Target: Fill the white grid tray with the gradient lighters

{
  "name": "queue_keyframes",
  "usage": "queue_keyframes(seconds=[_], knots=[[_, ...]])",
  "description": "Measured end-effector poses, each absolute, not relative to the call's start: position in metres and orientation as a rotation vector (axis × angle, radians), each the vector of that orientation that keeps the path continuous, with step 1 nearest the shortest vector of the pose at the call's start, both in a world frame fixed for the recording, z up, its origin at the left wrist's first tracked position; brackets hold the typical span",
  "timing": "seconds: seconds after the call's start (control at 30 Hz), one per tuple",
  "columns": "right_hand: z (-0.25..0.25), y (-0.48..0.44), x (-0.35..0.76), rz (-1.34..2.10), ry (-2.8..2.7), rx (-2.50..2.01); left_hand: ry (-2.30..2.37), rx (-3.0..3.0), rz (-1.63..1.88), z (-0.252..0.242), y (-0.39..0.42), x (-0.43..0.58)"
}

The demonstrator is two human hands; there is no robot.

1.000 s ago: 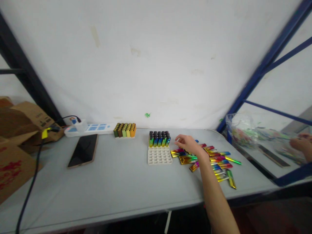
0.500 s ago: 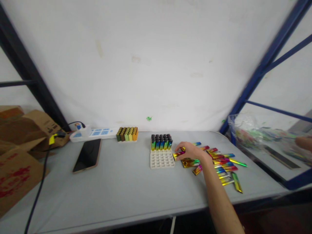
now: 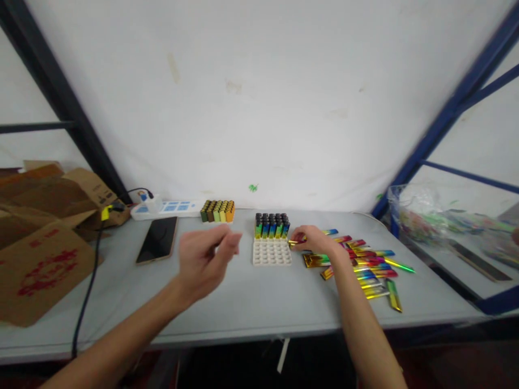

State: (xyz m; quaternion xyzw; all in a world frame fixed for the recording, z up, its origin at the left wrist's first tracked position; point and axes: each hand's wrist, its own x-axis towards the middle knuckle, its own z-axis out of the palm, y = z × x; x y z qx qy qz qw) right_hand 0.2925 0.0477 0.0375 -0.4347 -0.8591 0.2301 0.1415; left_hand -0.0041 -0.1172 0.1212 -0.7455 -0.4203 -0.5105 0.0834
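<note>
Right hand [image 3: 315, 239]: grip closed on a gold piece [image 3: 291, 243], beside the white tray [image 3: 272, 253], toward the worktop's [image 3: 259, 302] rear edge. Left hand [image 3: 205, 262]: loosely curled; whether it holds anything cannot be told.

Holds the left hand [image 3: 200, 262] raised and loosely curled, thumb [image 3: 229, 246] pointing rightward, and reaches forward with the right hand [image 3: 311, 239], pinching with bent fingers [image 3: 299, 233].

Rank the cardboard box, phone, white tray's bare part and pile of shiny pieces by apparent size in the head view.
Cardboard box
Pile of shiny pieces
Phone and white tray's bare part: too alike to rank
</note>
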Motion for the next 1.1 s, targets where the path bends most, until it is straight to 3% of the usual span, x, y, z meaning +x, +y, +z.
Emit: queue_keyframes(seconds=[0.17,0.37,0.6,1.1], knots=[[0.042,0.047,0.289,0.564,-2.488,-1.236,-1.355,-2.489,-1.347,0.072,-0.046,-0.009],[0.052,0.041,0.290,0.477,-2.394,-1.165,-1.568,-2.707,-1.066,0.013,-0.019,-0.012],[0.055,0.040,0.287,0.413,-1.985,-1.148,-1.576,-2.773,-0.956,0.012,-0.020,-0.009],[0.047,0.034,0.258,1.021,-1.782,-1.010,-1.565,-2.803,-0.728,0.012,-0.027,-0.005]])
